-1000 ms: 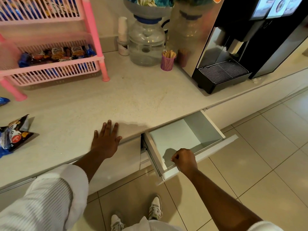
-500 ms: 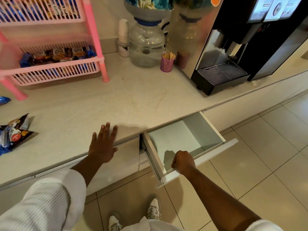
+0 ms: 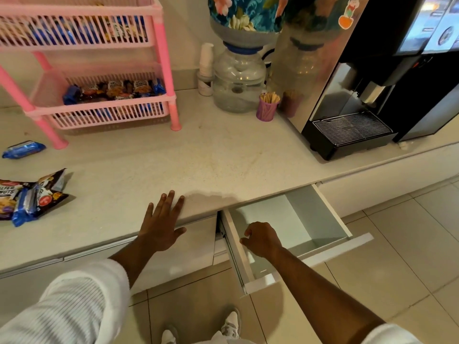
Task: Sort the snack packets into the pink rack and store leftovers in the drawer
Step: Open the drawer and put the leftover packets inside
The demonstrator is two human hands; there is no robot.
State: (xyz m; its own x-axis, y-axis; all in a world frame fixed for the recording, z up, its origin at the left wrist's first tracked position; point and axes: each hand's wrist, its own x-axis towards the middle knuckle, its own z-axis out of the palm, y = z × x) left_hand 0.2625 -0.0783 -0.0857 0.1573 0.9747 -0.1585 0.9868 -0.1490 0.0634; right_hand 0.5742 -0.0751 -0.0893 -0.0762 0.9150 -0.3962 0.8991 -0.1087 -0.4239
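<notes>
The pink rack (image 3: 162, 58) stands at the back left of the counter. Snack packets (image 3: 114, 90) lie in its lower tier and more packets (image 3: 74, 33) fill the upper tier. A pile of loose packets (image 3: 27, 197) and a single blue packet (image 3: 23, 149) lie on the counter at the left. Below the counter edge the white drawer (image 3: 332, 212) is pulled out and holds nothing. My left hand (image 3: 162, 224) rests flat on the counter edge with fingers spread. My right hand (image 3: 262, 238) hovers over the drawer's left inner side, fingers curled and holding nothing.
A water jar (image 3: 239, 85), stacked paper cups (image 3: 206, 60) and a purple cup of stirrers (image 3: 267, 108) stand at the back. A black coffee machine (image 3: 372, 95) fills the right of the counter. Tiled floor and my shoes show below.
My right hand has let go of the drawer front and moved up over the drawer's inside. My left hand stays flat on the counter edge.
</notes>
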